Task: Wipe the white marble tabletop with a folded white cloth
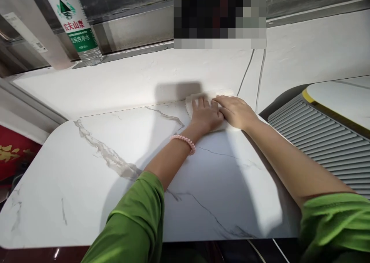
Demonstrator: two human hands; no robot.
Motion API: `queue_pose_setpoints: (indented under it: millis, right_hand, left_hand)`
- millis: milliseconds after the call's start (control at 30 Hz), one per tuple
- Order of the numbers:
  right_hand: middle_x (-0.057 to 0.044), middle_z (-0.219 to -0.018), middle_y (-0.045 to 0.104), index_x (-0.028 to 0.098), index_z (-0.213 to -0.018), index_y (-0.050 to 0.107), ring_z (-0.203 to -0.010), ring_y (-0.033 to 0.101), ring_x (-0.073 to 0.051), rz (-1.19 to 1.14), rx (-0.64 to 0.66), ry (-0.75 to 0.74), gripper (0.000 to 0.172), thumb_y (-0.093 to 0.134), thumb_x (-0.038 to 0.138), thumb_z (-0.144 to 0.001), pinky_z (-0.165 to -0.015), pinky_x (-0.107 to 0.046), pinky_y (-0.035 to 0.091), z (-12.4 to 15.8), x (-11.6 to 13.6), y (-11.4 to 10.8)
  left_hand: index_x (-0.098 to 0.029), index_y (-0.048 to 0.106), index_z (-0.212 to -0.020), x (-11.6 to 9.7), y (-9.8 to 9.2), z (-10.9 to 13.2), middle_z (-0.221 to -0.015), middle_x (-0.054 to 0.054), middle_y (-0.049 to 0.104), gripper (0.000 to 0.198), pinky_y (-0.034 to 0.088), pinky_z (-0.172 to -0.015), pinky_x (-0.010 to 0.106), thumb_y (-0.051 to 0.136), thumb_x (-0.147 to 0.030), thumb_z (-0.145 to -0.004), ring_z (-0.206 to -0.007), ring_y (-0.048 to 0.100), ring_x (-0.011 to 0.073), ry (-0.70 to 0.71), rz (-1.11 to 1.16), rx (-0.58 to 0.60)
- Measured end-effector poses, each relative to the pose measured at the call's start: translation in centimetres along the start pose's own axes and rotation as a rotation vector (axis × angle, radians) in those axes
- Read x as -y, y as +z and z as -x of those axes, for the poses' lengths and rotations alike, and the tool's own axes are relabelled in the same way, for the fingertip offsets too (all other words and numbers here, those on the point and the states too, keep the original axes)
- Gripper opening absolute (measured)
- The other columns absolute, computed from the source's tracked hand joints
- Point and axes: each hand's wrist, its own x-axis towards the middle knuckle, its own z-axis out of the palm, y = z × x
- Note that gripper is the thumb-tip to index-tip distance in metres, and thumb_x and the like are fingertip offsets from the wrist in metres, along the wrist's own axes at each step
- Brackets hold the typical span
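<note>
A cream-white cloth point(189, 101) lies at the back right edge of a white marble-patterned tabletop point(95, 201), against the wall. My left hand point(206, 116) presses flat on the cloth with its fingers spread, and a pink coiled band point(183, 141) circles that wrist. Beside it, my right hand point(235, 110) rests on the cloth's right part, fingers stretched out toward the left hand. The two hands touch or nearly touch. Much of the cloth is hidden beneath them.
On the window ledge at the upper left stand a water bottle point(76, 27) and a tall translucent container point(34, 27). Two thin cables point(260, 80) run down the wall behind my right hand. A ribbed grey cabinet point(323, 139) stands right of the table.
</note>
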Motion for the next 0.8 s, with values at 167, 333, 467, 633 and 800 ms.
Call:
queue_pose_setpoints:
  millis: [167, 333, 467, 633, 800]
  right_hand:
    - [-0.019, -0.148, 0.045, 0.007, -0.140, 0.047, -0.139, 0.040, -0.030, 0.059, 0.054, -0.022, 0.057, 0.021, 0.029, -0.094, -0.116, -0.052, 0.030, 5.4, 4.1, -1.5]
    - [-0.016, -0.145, 0.050, 0.014, -0.143, 0.046, -0.137, 0.043, -0.028, 0.076, 0.004, -0.053, 0.057, 0.023, 0.030, -0.093, -0.117, -0.051, 0.032, 12.7, 7.6, -2.5]
    - [-0.009, -0.148, 0.047, 0.027, -0.153, 0.029, -0.138, 0.041, -0.026, 0.050, -0.009, -0.103, 0.062, 0.027, 0.029, -0.092, -0.118, -0.049, 0.032, 17.0, 9.4, -3.1]
    - [-0.007, -0.145, 0.051, 0.032, -0.153, 0.026, -0.136, 0.044, -0.026, 0.015, -0.023, -0.095, 0.063, 0.029, 0.028, -0.090, -0.116, -0.052, 0.035, 17.6, 10.4, -3.3]
    - [-0.006, -0.140, 0.057, 0.031, -0.142, 0.046, -0.135, 0.046, -0.026, -0.011, -0.022, -0.016, 0.055, 0.026, 0.030, -0.090, -0.116, -0.052, 0.035, 14.5, 10.6, -2.7]
  left_hand:
    - [-0.006, 0.025, -0.151, -0.7, -0.6, 6.2, -0.159, 0.016, 0.025, 0.060, 0.009, -0.120, 0.051, 0.021, -0.033, -0.098, -0.149, 0.015, 0.0299, 0.038, 0.007, 0.034]
    - [-0.007, 0.026, -0.151, -2.9, -0.4, 14.0, -0.158, 0.015, 0.028, 0.061, 0.011, -0.119, 0.054, 0.021, -0.035, -0.098, -0.148, 0.016, 0.0307, 0.043, 0.016, 0.043]
    - [-0.005, 0.029, -0.150, -4.4, -0.6, 18.9, -0.156, 0.016, 0.031, 0.062, 0.013, -0.119, 0.055, 0.025, -0.036, -0.097, -0.147, 0.018, 0.0326, 0.031, 0.015, 0.039]
    - [0.000, 0.030, -0.148, -4.2, -1.0, 20.3, -0.155, 0.022, 0.031, 0.063, 0.016, -0.118, 0.057, 0.029, -0.035, -0.096, -0.146, 0.020, 0.0360, 0.070, -0.003, 0.039]
    - [-0.001, 0.029, -0.148, -2.3, -0.6, 17.6, -0.156, 0.022, 0.029, 0.061, 0.016, -0.117, 0.057, 0.025, -0.034, -0.096, -0.146, 0.020, 0.0352, 0.089, 0.006, 0.021]
